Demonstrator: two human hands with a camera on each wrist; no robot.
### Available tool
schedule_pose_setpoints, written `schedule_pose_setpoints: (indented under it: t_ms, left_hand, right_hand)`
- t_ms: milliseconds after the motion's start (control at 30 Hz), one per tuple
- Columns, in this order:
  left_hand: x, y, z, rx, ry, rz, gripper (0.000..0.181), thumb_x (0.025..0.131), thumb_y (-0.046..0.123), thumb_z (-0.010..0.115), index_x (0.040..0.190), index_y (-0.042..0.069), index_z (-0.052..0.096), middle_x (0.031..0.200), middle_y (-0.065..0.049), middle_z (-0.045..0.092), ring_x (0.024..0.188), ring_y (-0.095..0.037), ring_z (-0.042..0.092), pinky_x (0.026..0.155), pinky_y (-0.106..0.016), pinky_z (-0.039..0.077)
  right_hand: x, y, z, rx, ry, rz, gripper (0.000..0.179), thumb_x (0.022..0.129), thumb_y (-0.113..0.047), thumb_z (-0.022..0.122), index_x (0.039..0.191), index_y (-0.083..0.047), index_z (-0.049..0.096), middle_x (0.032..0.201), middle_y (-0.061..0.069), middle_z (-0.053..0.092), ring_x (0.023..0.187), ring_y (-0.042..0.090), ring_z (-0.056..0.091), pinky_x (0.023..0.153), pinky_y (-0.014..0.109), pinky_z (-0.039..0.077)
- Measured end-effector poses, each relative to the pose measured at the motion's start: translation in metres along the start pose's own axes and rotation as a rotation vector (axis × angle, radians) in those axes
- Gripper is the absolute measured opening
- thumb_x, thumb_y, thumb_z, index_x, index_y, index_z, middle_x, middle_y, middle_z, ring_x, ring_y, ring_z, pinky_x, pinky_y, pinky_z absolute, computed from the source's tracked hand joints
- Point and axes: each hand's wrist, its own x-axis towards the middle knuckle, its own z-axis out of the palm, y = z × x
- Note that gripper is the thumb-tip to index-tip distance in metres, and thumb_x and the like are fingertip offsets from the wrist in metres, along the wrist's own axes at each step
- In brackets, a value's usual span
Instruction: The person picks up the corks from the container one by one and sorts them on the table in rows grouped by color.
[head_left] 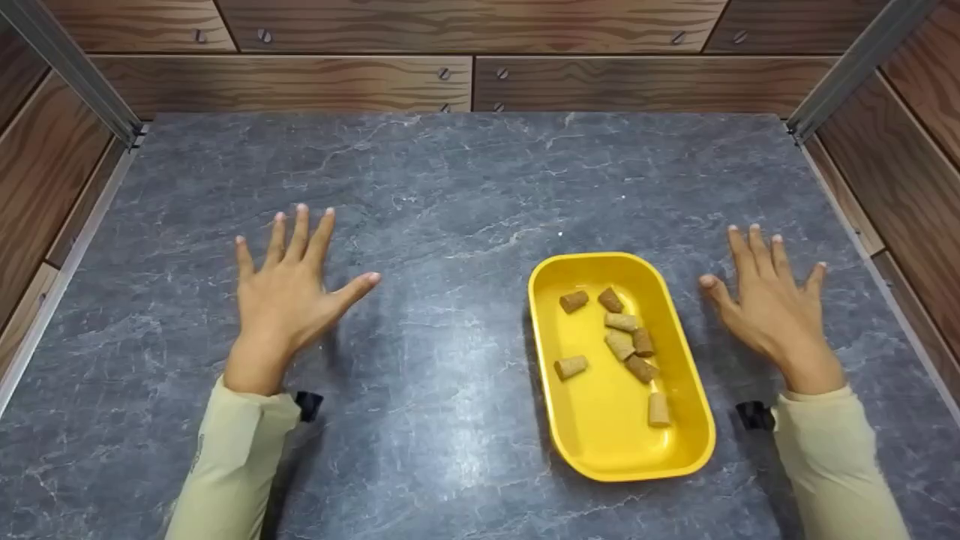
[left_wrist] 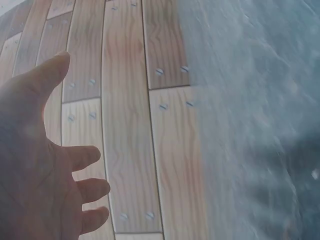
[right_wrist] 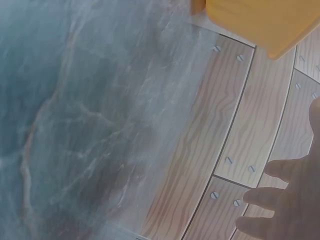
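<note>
A yellow tray [head_left: 555,420] with rounded corners sits on the table, right of the middle. Inside it lie several short corks, among them a dark brown cork [head_left: 574,301] and a pale cork [head_left: 658,410]. Well to the left of the tray, my left hand [head_left: 289,304] is spread with its fingers straight and holds nothing. My right hand [head_left: 776,307] is just beyond the tray's right side, fingers straight, apart from the tray and holding nothing. The wrist views show the left hand [left_wrist: 40,160] and the right hand [right_wrist: 295,195] from the side, each with nothing in its fingers.
The dark grey marbled tabletop [head_left: 420,187] spreads under both hands. Wood-patterned panels [head_left: 337,82] stand along the back and both sides. Metal posts rise at the back corners, such as the left post [head_left: 82,67]. Small white specks lie behind the tray.
</note>
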Motion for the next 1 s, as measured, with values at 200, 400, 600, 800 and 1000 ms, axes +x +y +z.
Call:
schedule_pose_setpoints:
  t_ms: [200,400,600,800,1000]
  left_hand:
    - [0.009,0.019,-0.004,-0.026,0.0,0.062,0.097,0.082,0.086,0.023,0.156,0.027,0.001,0.162,-0.006,-0.003,0.15,-0.034,-0.002,0.114,-0.062,-0.011]
    - [0.017,0.043,-0.005,-0.118,0.01,0.18,0.095,0.082,0.084,0.03,0.155,0.03,0.003,0.162,0.0,-0.001,0.151,-0.027,-0.002,0.117,-0.058,-0.007]
    - [0.023,0.066,-0.007,-0.266,-0.004,0.321,0.094,0.081,0.085,0.033,0.155,0.032,0.006,0.162,0.003,0.001,0.151,-0.02,0.0,0.12,-0.051,-0.003]
    - [0.03,0.088,-0.005,-0.391,-0.042,0.462,0.103,0.073,0.092,0.026,0.155,0.032,0.011,0.162,0.004,0.005,0.151,-0.02,0.006,0.121,-0.049,0.003]
    - [0.035,0.108,-0.003,-0.519,-0.071,0.585,0.103,0.069,0.092,0.037,0.153,0.034,0.022,0.16,0.003,0.02,0.148,-0.022,0.023,0.117,-0.054,0.017]
  right_hand:
    - [-0.005,-0.006,-0.002,0.019,0.034,-0.045,0.079,0.098,-0.062,0.025,0.156,-0.014,0.001,0.161,0.02,0.001,0.145,0.048,0.0,0.103,0.075,-0.014]
    - [-0.012,-0.012,-0.003,0.064,0.064,-0.103,0.077,0.099,-0.058,0.034,0.156,-0.016,0.003,0.162,0.016,0.003,0.147,0.046,0.004,0.108,0.072,-0.009]
    - [-0.014,-0.018,-0.002,0.169,0.052,-0.171,0.077,0.098,-0.056,0.039,0.156,-0.019,0.004,0.162,0.015,0.008,0.147,0.044,0.011,0.111,0.069,0.001]
    - [-0.016,-0.019,0.0,0.261,0.036,-0.242,0.076,0.098,-0.053,0.042,0.156,-0.017,0.01,0.16,0.019,0.013,0.143,0.05,0.018,0.108,0.071,0.013]
    - [-0.02,-0.017,0.004,0.371,-0.087,-0.254,0.077,0.097,-0.051,0.046,0.156,-0.021,0.008,0.159,0.023,0.013,0.14,0.055,0.019,0.106,0.071,0.018]
